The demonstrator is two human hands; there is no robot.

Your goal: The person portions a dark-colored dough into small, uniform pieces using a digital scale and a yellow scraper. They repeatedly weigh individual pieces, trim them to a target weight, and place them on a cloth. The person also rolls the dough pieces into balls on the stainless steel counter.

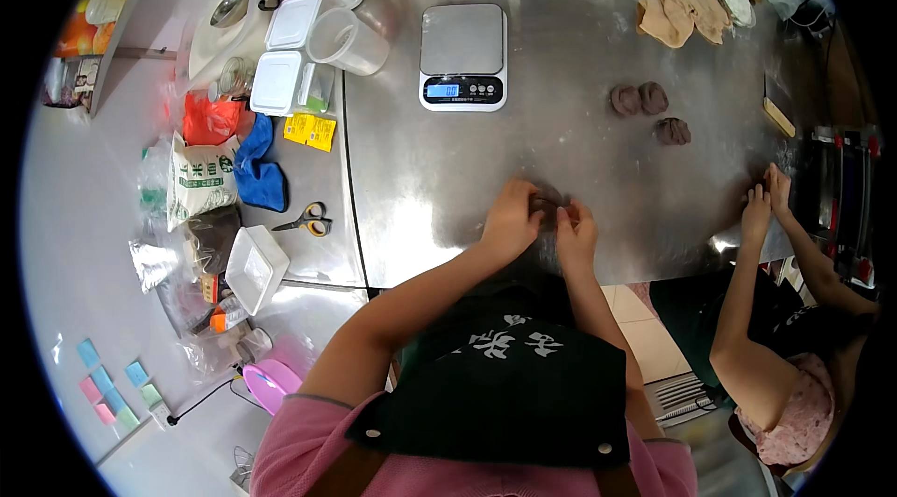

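My left hand and my right hand are close together over the steel table, near its front edge. Between their fingers is a dark brown piece of dough, partly hidden by the fingers. Ahead of the hands stands a digital kitchen scale with a bare plate and a lit display. To the right lie brown dough lumps: two touching, one beside another, and a third just in front of them.
Another person's hands are at the table's right end, near a scraper. A beige cloth lies at the back right. Plastic tubs, a blue cloth, scissors and a white tray are on the left.
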